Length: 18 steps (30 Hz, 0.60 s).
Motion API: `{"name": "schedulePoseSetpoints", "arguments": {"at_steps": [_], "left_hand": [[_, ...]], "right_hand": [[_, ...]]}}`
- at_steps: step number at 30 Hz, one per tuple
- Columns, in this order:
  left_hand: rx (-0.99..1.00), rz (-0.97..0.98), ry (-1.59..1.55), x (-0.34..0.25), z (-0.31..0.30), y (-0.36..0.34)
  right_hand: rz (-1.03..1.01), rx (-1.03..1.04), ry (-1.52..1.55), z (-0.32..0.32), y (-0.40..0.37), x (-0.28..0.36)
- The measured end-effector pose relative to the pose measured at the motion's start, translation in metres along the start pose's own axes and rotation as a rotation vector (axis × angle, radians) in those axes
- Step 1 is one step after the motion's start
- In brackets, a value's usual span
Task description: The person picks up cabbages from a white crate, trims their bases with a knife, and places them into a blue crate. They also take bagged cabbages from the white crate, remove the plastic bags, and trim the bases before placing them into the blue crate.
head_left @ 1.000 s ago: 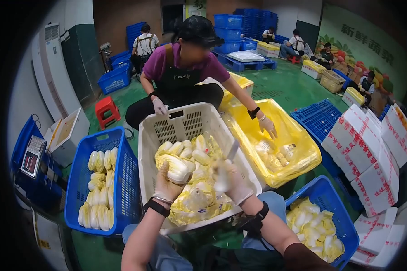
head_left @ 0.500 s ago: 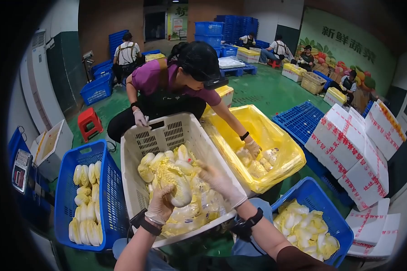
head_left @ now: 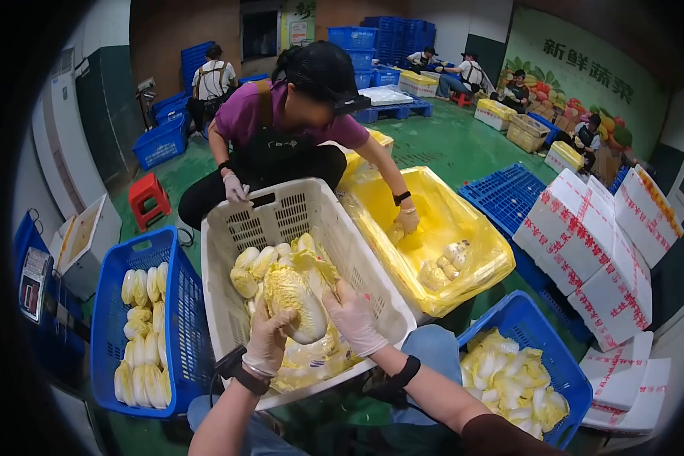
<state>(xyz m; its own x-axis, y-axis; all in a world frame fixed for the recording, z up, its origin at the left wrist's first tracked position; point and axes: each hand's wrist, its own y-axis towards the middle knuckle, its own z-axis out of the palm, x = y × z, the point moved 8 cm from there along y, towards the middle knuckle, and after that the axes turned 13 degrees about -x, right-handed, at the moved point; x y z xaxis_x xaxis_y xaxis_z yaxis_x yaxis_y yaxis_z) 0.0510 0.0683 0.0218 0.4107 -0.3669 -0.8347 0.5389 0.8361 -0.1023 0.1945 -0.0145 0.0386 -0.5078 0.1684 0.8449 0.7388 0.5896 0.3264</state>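
Observation:
A napa cabbage (head_left: 290, 302) is held over the white crate (head_left: 387, 285), its pale base toward me. My left hand (head_left: 270, 334), in a thin glove, is closed round its left side. My gloved right hand (head_left: 354, 319) is at its right side, fingers closed on a loose outer leaf (head_left: 317, 267) that stands away from the head. More napa cabbages (head_left: 257, 262) lie in the crate behind it. Below the held one are clear plastic-wrapped pieces (head_left: 311, 361), partly hidden by my hands.
A blue crate (head_left: 186, 319) of stacked cabbages stands left; another blue crate (head_left: 577, 380) holds loose leaves at right. Opposite, a co-worker (head_left: 281, 129) reaches into a yellow-lined box (head_left: 486, 281). White cartons (head_left: 577, 228) are stacked at right, a red stool (head_left: 149, 204) at left.
My right hand has come in from beside the cabbage and closed on its outer leaf. The cabbage is turned more upright. The co-worker's hand has moved farther back inside the yellow-lined box.

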Motion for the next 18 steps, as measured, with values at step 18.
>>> {"name": "schedulePoseSetpoints", "arguments": {"at_steps": [18], "left_hand": [[0.106,-0.352,-0.975,-0.044,-0.028,0.02]], "right_hand": [[-0.394,0.807,2.191,-0.174,0.013,0.091]]}}
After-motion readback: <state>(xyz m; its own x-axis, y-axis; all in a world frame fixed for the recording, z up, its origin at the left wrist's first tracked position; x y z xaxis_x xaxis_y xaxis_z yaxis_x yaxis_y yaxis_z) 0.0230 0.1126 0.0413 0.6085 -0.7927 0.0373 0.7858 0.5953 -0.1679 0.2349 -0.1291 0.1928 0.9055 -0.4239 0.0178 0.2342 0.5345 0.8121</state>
